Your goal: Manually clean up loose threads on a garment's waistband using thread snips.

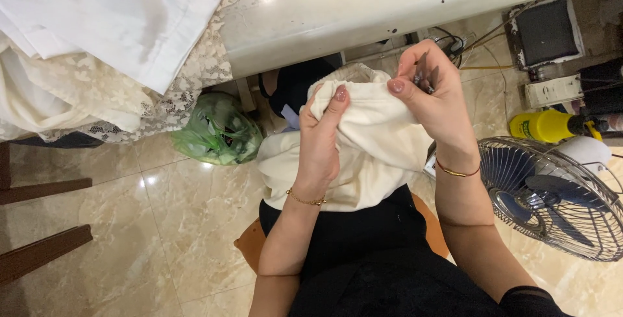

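A cream fabric piece [363, 155] lies bunched on my lap, over black clothing. My left hand [321, 138] grips its upper edge, thumb pressed on the cloth. My right hand [431, 93] pinches the same edge from the right and also holds a small dark metal tool [425, 77], its kind hard to tell. Both wrists wear thin gold bracelets. The hands are close together, just in front of the white sewing table edge [389, 12].
White cloth and lace [97, 51] hang over the table at left. A green plastic bag [217, 129] sits on the tiled floor. A metal fan [558, 197] stands at right, with a yellow bottle [542, 125] and a pedal [545, 31] behind it.
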